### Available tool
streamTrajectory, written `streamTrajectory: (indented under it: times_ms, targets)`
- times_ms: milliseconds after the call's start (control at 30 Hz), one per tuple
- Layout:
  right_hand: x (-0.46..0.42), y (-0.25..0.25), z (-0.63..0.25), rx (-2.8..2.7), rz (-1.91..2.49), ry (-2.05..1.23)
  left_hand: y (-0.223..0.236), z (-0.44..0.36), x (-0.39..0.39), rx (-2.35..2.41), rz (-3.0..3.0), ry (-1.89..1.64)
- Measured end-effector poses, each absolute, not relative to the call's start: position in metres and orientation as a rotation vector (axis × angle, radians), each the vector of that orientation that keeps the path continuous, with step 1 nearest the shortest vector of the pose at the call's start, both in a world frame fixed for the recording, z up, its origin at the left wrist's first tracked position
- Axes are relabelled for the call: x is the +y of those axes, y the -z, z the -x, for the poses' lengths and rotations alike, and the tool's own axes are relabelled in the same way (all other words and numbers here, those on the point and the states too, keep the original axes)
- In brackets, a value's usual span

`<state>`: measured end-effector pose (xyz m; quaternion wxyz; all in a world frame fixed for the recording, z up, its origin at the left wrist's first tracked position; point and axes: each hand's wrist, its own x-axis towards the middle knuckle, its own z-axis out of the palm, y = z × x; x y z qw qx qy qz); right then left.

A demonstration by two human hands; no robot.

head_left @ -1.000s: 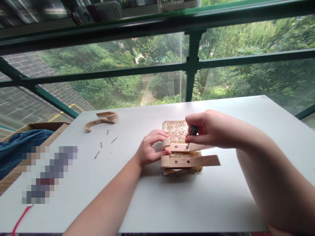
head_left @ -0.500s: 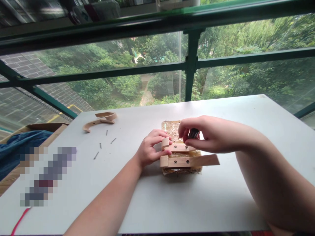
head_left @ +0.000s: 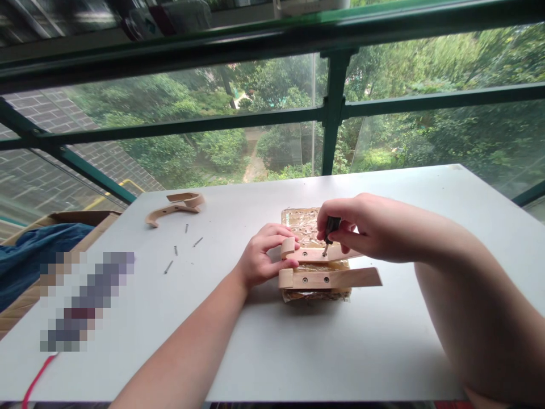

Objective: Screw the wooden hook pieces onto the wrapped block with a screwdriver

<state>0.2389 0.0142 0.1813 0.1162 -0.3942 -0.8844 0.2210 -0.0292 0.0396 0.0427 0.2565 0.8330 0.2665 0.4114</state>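
My right hand (head_left: 347, 227) grips a short black-handled screwdriver (head_left: 332, 227). Its shaft points down at a screw (head_left: 324, 254) in the farther wooden hook (head_left: 314, 255). The thumb and fingers of my left hand (head_left: 268, 253) close round the curled end of that hook, against the block. Both this hook and a nearer wooden hook (head_left: 353, 278) lie across a block wrapped in brown tape (head_left: 300, 224). Two screw heads show in each hook. The far hook's right end is partly hidden behind my right hand.
Two more curved wooden hooks (head_left: 174, 210) lie at the table's back left, with several loose screws (head_left: 169, 267) nearer me. A blurred-out object (head_left: 85, 307) with a red cord rests on the white table (head_left: 383, 352). Left of it stands a cardboard box (head_left: 96, 227) holding blue cloth.
My right hand has tilted and lifted slightly, so the screwdriver's shaft now shows, touching the far hook's right screw. My left hand keeps its hold.
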Motion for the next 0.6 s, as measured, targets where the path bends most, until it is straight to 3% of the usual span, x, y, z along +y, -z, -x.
streamTrajectory:
  times_ms: [600]
  targets:
    - [0.0190, -0.1753, -0.2393, -2.569, 1.211, -0.453, -0.0426, 0.0289, 0.0394, 0.735, -2.255, -1.118]
